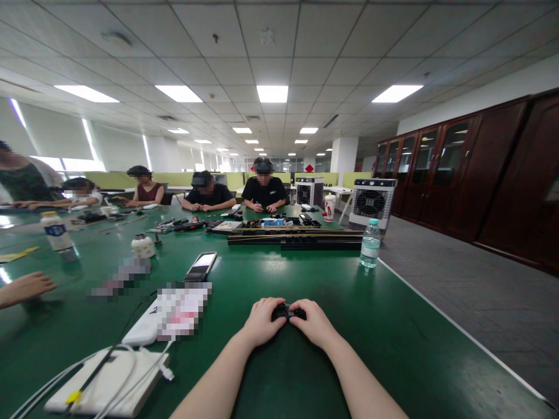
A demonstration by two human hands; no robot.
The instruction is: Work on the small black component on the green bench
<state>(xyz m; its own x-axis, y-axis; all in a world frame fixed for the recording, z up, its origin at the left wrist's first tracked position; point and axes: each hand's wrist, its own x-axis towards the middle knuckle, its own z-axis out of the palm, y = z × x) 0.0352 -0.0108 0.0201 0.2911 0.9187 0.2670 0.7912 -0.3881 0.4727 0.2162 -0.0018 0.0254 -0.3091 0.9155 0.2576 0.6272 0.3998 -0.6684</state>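
Observation:
My left hand [262,321] and my right hand [315,322] meet low on the green table [393,326], both with fingers curled round a small black object [288,312] held between them. I cannot make out what the black object is. A phone [200,266] lies face up a little beyond my left hand. A white box [151,326] and a flat white device [109,387] with white cables lie to my left.
A water bottle [371,243] stands near the table's right edge. Long black bars [301,237] lie across the table farther off. Another person's hand [26,287] rests at the left. Several people sit at the far end. Dark wooden cabinets [480,169] line the right wall.

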